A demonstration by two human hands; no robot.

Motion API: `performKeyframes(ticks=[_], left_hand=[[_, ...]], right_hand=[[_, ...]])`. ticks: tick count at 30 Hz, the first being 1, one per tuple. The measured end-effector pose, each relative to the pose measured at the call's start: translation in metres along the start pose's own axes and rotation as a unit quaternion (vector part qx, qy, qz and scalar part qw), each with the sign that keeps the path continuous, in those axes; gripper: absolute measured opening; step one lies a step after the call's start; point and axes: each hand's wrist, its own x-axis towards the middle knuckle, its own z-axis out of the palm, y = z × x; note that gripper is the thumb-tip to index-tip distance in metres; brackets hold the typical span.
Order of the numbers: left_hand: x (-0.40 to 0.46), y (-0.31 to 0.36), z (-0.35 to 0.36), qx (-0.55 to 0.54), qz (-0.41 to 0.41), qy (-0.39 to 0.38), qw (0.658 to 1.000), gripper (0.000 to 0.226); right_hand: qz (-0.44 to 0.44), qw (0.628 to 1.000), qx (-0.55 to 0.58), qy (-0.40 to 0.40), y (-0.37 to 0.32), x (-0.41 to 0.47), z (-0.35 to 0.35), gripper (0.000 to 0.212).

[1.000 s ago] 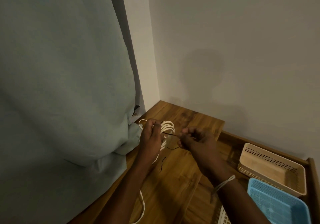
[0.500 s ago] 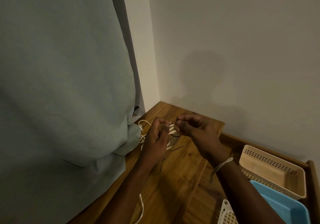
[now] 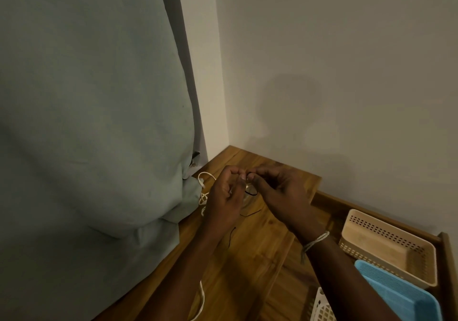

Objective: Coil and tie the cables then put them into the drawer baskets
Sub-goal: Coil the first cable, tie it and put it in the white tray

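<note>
Mid tying step: left hand [image 3: 226,196] gripped white cable coil [image 3: 204,198], mostly hidden behind its fingers; right hand [image 3: 277,189] pinched black twist tie [image 3: 250,191] between meeting fingertips. Next, likely: twist tie closed, then beige basket [image 3: 386,244]

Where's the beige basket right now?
In the head view, the beige basket sits at the right in the open drawer, just behind the blue basket and right of the right hand.

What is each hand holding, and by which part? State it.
The left hand grips the coiled white cable around its bundle. The right hand pinches the thin black tie near its upper end, fingertips meeting the left's.
</note>
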Motion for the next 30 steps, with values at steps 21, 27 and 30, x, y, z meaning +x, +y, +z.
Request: performKeyframes(ticks=[21,27,30], left_hand=[[-0.001,0.0,-0.006,0.02,0.004,-0.016,1.0,0.013],[0.0,0.006,-0.011,0.013,0.008,-0.055,0.998,0.007],[-0.002,0.012,-0.01,-0.009,0.004,-0.069,0.998,0.012]], right_hand=[[-0.079,0.991,-0.1,-0.041,-0.001,0.002,-0.011,0.009],[-0.134,0.973,-0.166,-0.09,-0.008,0.009,-0.022,0.008],[-0.157,0.968,-0.175,-0.091,-0.007,0.012,-0.026,0.007]])
